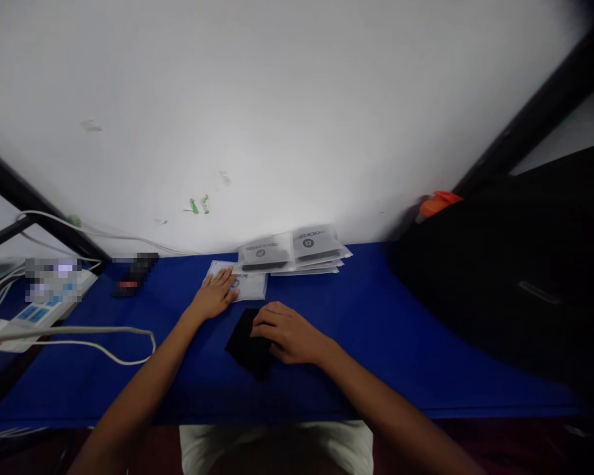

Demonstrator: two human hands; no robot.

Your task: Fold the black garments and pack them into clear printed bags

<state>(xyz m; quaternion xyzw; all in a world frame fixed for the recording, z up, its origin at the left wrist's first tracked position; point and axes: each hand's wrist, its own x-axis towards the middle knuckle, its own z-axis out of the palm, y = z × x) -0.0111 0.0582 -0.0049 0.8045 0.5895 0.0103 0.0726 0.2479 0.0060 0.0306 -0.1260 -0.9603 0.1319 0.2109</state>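
My left hand (pixel 216 295) lies flat, fingers stretched, on a translucent printed plastic pouch (pixel 251 287). My right hand (pixel 291 331) has its fingers curled onto a small black folded cloth-like item (pixel 247 343), which rests on the blue table near the front. The exact kind of this black item is too dark to make out. Just beyond both hands, a pile of similar frosted pouches (pixel 290 254) with dark lettering and a round logo partly overlaps the pouch under my left hand. Dark strips show inside the upper ones.
A white power strip (pixel 44 310) with pale cables (pixel 103 349) occupies the left side. Near the wall lies a dark, partly blurred-out object (pixel 136 274). A large black bag-like mass (pixel 515 284) covers the right end, with an orange item (pixel 438 202) behind it. Dark frame bars flank both sides.
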